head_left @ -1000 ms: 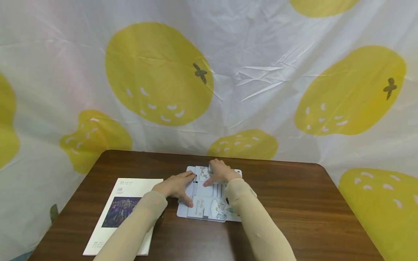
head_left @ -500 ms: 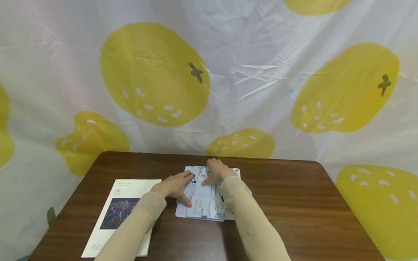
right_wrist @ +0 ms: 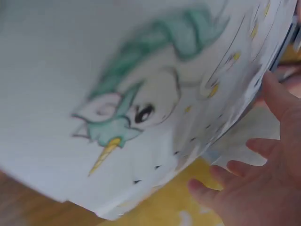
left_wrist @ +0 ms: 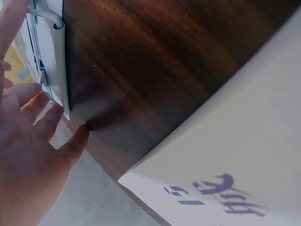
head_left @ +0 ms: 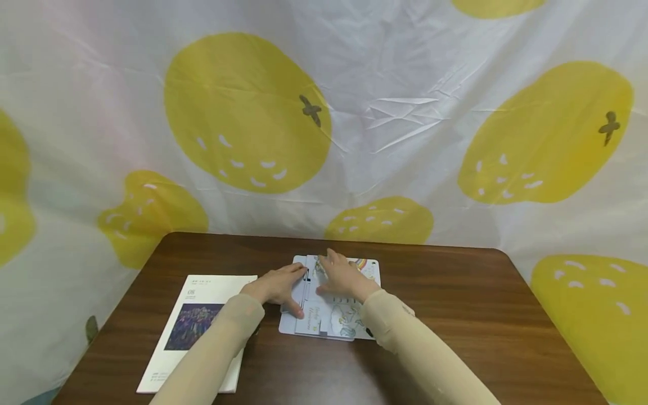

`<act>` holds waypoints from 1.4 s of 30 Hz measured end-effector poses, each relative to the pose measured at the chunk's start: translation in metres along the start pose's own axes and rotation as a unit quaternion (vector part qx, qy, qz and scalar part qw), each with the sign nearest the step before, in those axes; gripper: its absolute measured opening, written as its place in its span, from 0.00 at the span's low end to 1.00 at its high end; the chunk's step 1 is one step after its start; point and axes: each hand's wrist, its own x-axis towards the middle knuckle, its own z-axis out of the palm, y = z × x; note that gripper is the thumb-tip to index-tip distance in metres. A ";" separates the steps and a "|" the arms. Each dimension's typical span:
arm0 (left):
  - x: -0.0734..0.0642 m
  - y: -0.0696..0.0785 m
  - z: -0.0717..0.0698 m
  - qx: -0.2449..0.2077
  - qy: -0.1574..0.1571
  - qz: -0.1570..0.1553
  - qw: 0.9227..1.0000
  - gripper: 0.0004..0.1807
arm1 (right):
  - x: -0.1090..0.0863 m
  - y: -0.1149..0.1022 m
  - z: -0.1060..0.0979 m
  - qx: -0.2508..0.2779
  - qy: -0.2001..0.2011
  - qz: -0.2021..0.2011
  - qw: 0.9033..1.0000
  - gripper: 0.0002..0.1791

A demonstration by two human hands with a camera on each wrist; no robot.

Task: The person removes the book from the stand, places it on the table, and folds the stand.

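A flat white folding book stand (head_left: 326, 323), printed with unicorns, lies near the back middle of the dark wooden table. My left hand (head_left: 275, 287) rests along its left side, thumb and fingers spread apart. A bent white wire rod (left_wrist: 47, 15) shows at the stand's edge in the left wrist view, close to the fingertips. My right hand (head_left: 341, 275) is over the stand's upper middle and covers part of the print. Its fingers are loosely spread beside the panel's edge in the right wrist view, where a unicorn with a green mane (right_wrist: 155, 80) fills the panel.
A white book (head_left: 172, 360) with a dark purple picture on its cover lies to the left, partly under my left forearm. The wooden table (head_left: 455, 315) extends to the right. Behind it hangs a white curtain (head_left: 395, 124) with large yellow fruit prints.
My right hand has shifted slightly and its fingers have loosened, uncovering the stand's rainbow print at the upper right. The left hand keeps its place on the stand. The head view has swayed a little.
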 end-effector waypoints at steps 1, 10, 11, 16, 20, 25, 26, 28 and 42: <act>0.001 0.000 0.001 0.004 0.000 0.002 1.000 0.65 | -0.005 -0.004 0.001 -0.016 0.002 -0.012 1.000 0.46; -0.006 -0.009 0.001 0.010 0.006 -0.007 1.000 0.65 | -0.050 -0.046 0.012 -0.135 0.000 -0.176 0.975 0.26; -0.006 -0.010 0.001 0.011 0.006 -0.009 1.000 0.65 | -0.054 -0.048 0.014 -0.142 0.000 -0.186 0.972 0.27; -0.007 -0.011 0.003 0.004 0.004 -0.007 1.000 0.65 | -0.070 -0.050 0.020 -0.149 0.004 -0.204 0.968 0.32; -0.007 -0.012 0.002 0.006 0.003 -0.010 1.000 0.64 | -0.075 -0.047 0.024 -0.162 0.047 -0.214 0.962 0.27; -0.009 -0.013 0.000 -0.002 0.010 -0.005 1.000 0.64 | -0.074 -0.042 0.028 -0.152 0.092 -0.226 0.958 0.16; -0.009 -0.013 0.000 -0.004 0.008 -0.005 1.000 0.63 | -0.074 -0.041 0.029 -0.146 0.095 -0.230 0.957 0.13; -0.009 -0.012 -0.001 -0.008 0.006 -0.001 1.000 0.63 | -0.073 -0.040 0.031 -0.138 0.097 -0.238 0.956 0.08; -0.006 -0.012 0.001 -0.014 -0.008 0.000 1.000 0.61 | -0.076 -0.038 0.035 -0.106 0.107 -0.236 0.960 0.07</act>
